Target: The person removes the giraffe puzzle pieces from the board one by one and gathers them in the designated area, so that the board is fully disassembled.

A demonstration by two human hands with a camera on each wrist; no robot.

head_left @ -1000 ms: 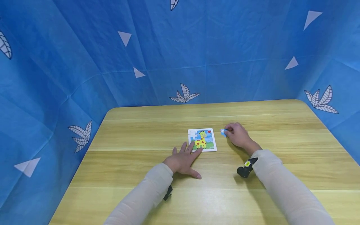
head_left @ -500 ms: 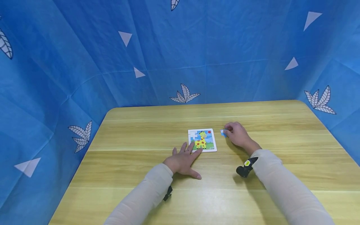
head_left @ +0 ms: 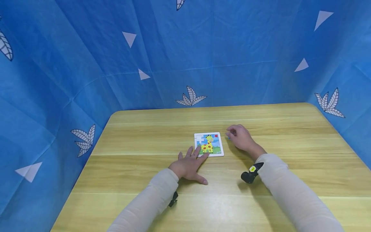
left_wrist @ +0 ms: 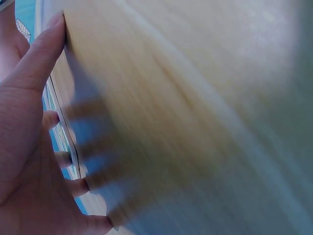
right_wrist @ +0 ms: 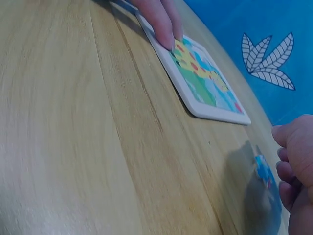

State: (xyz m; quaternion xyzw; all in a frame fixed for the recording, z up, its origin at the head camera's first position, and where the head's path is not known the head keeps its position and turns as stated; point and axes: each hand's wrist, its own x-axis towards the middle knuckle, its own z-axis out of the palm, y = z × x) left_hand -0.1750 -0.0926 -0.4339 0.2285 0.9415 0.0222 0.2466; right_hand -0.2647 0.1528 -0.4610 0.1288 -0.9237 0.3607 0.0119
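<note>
A square giraffe jigsaw puzzle [head_left: 215,147] in a white frame lies at mid-table, with a white, piece-shaped blank in its upper left. My left hand [head_left: 188,166] is spread flat beside it, fingertips resting on its lower left edge. To the right of the frame is a small blue puzzle piece [right_wrist: 263,171], mostly covered by my right hand [head_left: 240,138] in the head view. That hand hovers close over the piece with fingers loosely bent and a gap between thumb and index fingertip. In the right wrist view the piece shows just beside the fingertips, within the hand's shadow.
The wooden table [head_left: 150,132] has a blue curtain [head_left: 246,51] with white leaf and triangle prints behind it and at both sides. A black wrist camera [head_left: 251,173] is strapped at the right cuff, low over the table.
My right hand has shifted slightly left and now covers most of the blue piece, which showed at the fingertips before. The left hand and the framed puzzle stay put.
</note>
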